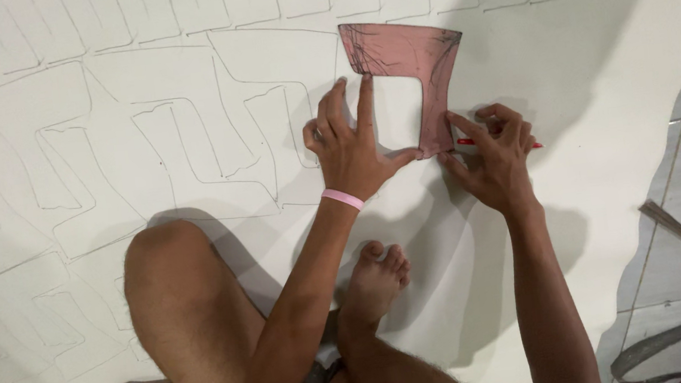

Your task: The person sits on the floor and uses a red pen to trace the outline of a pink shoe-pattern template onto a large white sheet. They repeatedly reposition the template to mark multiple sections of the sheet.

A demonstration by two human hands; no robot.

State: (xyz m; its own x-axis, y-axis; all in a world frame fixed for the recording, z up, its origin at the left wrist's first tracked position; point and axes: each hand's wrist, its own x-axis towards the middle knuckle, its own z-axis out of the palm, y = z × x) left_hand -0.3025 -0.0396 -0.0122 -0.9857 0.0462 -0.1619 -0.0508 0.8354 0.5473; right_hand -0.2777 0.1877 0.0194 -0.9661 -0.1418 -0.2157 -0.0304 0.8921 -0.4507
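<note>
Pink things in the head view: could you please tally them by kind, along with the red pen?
Pink cardboard template, pressed flat by the left hand: 1
Pink wristband on the left wrist: 1
Red pen, in the right hand: 1
Total: 3

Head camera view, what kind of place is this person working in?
Probably a small pattern-cutting workshop, worked on the floor: a white sheet covered in traced outlines, a pink template pinned by the left hand, and a red pen in the right hand.
</note>
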